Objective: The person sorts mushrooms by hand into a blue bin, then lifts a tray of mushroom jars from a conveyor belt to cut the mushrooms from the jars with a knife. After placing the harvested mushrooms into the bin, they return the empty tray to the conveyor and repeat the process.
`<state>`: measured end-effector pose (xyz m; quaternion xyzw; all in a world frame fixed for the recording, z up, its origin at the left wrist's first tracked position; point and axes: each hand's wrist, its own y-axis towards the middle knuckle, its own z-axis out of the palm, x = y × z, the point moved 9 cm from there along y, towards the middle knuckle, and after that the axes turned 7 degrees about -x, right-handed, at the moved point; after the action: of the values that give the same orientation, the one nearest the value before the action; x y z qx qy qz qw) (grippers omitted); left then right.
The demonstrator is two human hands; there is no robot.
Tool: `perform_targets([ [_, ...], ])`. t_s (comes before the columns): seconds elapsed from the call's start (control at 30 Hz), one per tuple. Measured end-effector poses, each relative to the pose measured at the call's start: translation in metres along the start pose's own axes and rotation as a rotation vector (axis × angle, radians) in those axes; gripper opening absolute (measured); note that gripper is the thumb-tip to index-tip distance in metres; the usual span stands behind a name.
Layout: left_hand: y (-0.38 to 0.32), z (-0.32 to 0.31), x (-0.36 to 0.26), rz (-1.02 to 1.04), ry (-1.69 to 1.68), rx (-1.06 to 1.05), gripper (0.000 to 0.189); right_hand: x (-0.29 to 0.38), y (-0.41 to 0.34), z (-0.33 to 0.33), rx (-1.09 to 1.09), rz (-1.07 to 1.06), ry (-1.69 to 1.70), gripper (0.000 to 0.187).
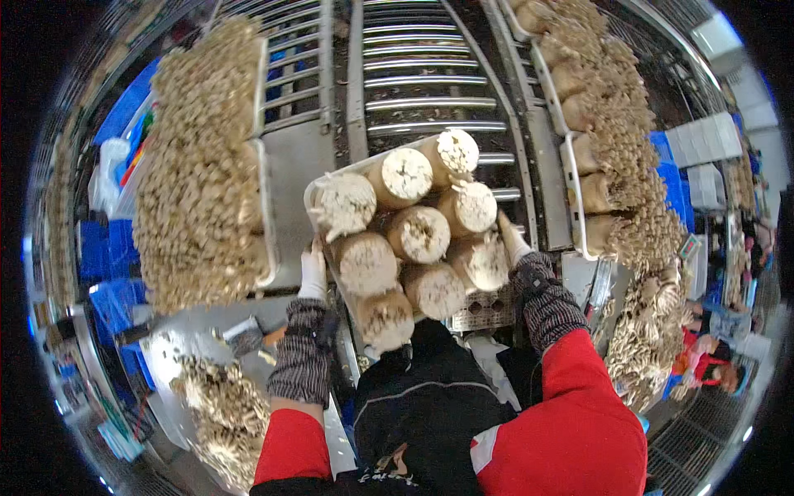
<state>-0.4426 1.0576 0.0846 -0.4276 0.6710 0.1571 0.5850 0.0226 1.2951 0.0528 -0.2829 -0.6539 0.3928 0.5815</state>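
Observation:
My left hand (314,273), in a pale glove, grips the left side of a pale plastic crate (367,161). On the crate's opposite side, my right hand (515,242) holds on near the edge. Several tan cylindrical mushroom substrate blocks (367,263) stand packed in the crate. Their whitish tops (406,173) are rough, and some carry short mushroom stubs. The crate is tilted in front of my black apron (428,384), at the near end of a roller conveyor (428,80). My fingertips are partly hidden against the crate's sides.
Crates heaped with small-capped mushrooms (198,167) flank the conveyor at left, with more mushroom clusters (620,142) at right. Loose mushrooms (223,409) lie on the lower-left metal table, others (645,335) at lower right. Blue crates (111,248) stand farther left; a person (707,359) is at far right.

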Motion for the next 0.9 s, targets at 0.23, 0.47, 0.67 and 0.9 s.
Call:
perform_targets([
  [0.23, -0.019, 0.132, -0.036, -0.128, 0.01, 0.153, 0.055, 0.12, -0.039, -0.011, -0.506, -0.923, -1.076, 0.104],
  [0.47, -0.159, 0.04, 0.062, -0.416, 0.267, 0.237, 0.041, 0.154, 0.006, 0.015, -0.826, -0.859, -1.246, 0.088],
  [0.67, -0.231, -0.043, 0.089, -0.522, 0.47, 0.209, 0.041, 0.217, 0.104, 0.005, -0.858, -0.923, -1.639, 0.038],
  [0.9, -0.216, -0.058, 0.014, -0.485, -0.058, 0.152, 0.061, 0.201, -0.039, 0.143, -0.488, -1.235, -0.236, 0.047],
])
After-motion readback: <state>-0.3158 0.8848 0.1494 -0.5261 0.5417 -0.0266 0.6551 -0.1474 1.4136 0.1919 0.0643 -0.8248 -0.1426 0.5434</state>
